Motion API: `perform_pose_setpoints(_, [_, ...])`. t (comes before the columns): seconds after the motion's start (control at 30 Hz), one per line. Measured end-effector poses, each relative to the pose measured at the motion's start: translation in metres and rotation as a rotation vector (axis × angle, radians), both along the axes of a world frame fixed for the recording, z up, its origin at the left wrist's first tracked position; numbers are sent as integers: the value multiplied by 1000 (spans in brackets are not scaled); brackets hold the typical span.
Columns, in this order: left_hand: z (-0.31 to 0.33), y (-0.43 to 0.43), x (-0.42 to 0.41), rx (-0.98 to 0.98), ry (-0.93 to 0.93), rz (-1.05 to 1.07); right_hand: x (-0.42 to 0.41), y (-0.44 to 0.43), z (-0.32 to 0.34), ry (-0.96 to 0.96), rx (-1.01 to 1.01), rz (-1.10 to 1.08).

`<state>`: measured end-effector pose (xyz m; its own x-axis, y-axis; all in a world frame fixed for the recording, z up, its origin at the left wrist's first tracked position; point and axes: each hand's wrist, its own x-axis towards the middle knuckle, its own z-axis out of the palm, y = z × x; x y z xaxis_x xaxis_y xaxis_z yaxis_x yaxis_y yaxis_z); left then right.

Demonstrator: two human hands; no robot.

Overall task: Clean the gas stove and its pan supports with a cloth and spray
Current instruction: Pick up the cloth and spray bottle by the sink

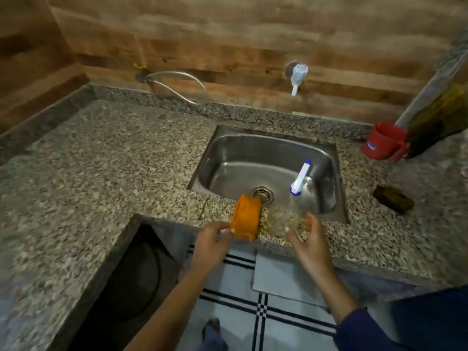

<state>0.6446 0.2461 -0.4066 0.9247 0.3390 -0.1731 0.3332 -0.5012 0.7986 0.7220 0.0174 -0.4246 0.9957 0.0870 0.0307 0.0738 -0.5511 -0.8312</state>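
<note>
Left hand pinches orange cloth at front edge of counter, beside sink. Right hand spread, fingers loose, just beside clear spray bottle tilted over sink rim. Contact unclear, blurred.

Dim warm light, motion blur throughout, wide-angle bending at the edges.

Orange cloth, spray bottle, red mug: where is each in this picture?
Orange cloth (pixel 247 217): head view, middle of the folded fabric.
Spray bottle (pixel 295 190): head view, blue collar under the white sprayer.
Red mug (pixel 383 144): head view, its outer side wall.
</note>
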Motion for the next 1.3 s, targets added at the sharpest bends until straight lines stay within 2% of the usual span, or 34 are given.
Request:
perform_pose_setpoints(0.07, [-11,11,35,-62,53,23,16,12,-5,7,8,-59])
perform_pose_setpoints(0.23, [-42,17,97,-57,282,11,39,41,-16,-31,-15,-157])
perform_pose_setpoints(0.5, [-82,11,124,-36,531,-20,44,55,-36,-53,-84,-246])
perform_pose_setpoints(0.67, [-74,9,136,-123,578,-48,49,49,-33,-73,-94,-185])
perform_pose_setpoints(0.87, [-61,9,131,-393,458,14,58,44,-29,-100,0,-156])
perform_pose_setpoints(1.0, [-47,32,111,-591,361,141,68,45,-31,-63,81,-64])
perform_pose_setpoints(1.13, [-40,71,69,-613,256,305,71,71,-22,-65,145,106])
perform_pose_setpoints(1.3, [-26,141,-7,-614,52,600,64,183,2,-20,223,349])
